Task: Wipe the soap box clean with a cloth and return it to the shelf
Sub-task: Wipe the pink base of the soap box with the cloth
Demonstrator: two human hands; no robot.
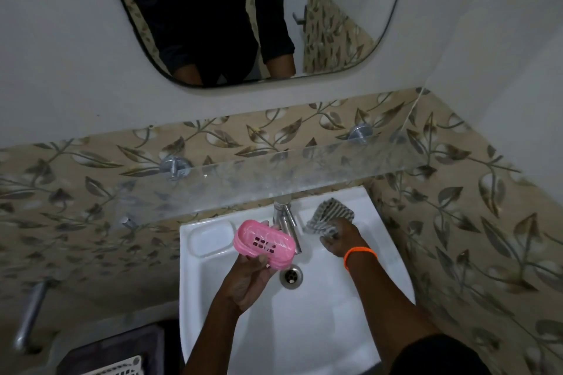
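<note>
A pink oval soap box [264, 243] with drain slots in its bottom is held over the white sink [335, 329], hollow side up. My left hand [249, 278] grips it from below, thumb on its near rim. My right hand [339, 237], with an orange band at the wrist, is closed on a grey striped cloth [330, 216] that lies on the sink's back right ledge. A clear glass shelf [274, 179] runs along the tiled wall just above the sink, with nothing on it.
A steel tap [286, 222] stands at the sink's back, between my two hands. The drain [291, 275] lies below the soap box. A moulded soap recess [210, 237] sits at the sink's back left. A mirror [243, 15] hangs above. A dark bin [115, 350] stands lower left.
</note>
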